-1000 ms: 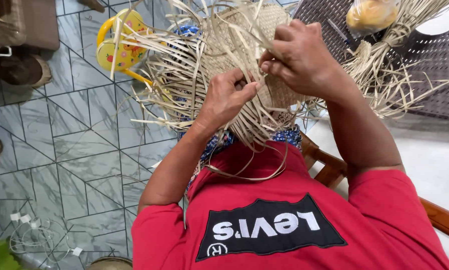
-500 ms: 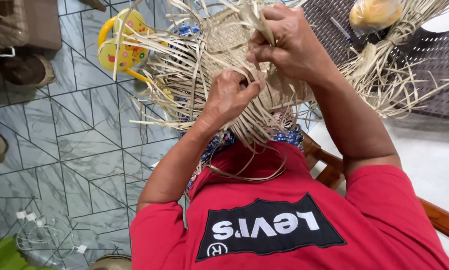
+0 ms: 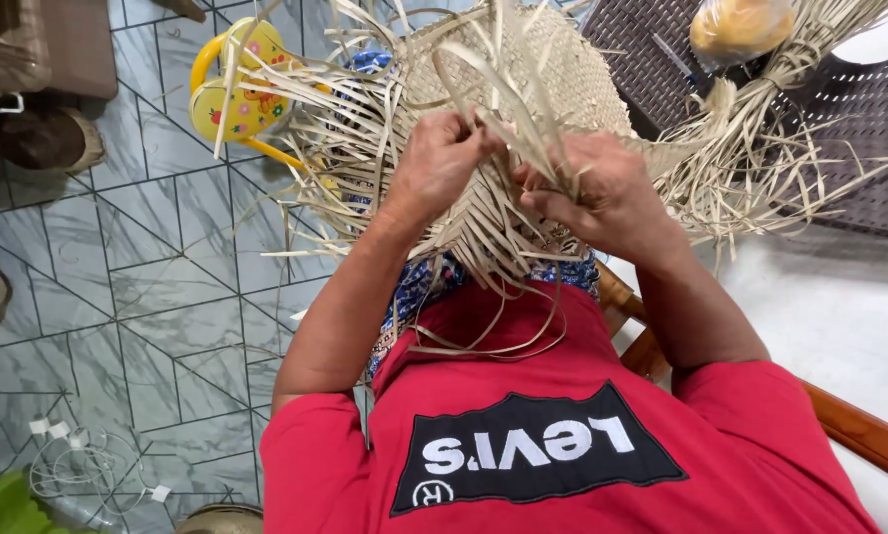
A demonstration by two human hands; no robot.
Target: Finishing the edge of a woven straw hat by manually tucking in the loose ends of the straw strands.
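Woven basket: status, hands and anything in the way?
Left hand and right hand both gripping loose strips on the woven basket. Basket in lap, half-woven. Stray strips crowd the hands.

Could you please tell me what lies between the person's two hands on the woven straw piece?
In the head view, loose pale straw strips rise between the left hand and right hand, over the woven straw piece that both hands grip.

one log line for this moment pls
left hand: grips straw strips | right hand: pinches strips | woven basket: on lap, unfinished
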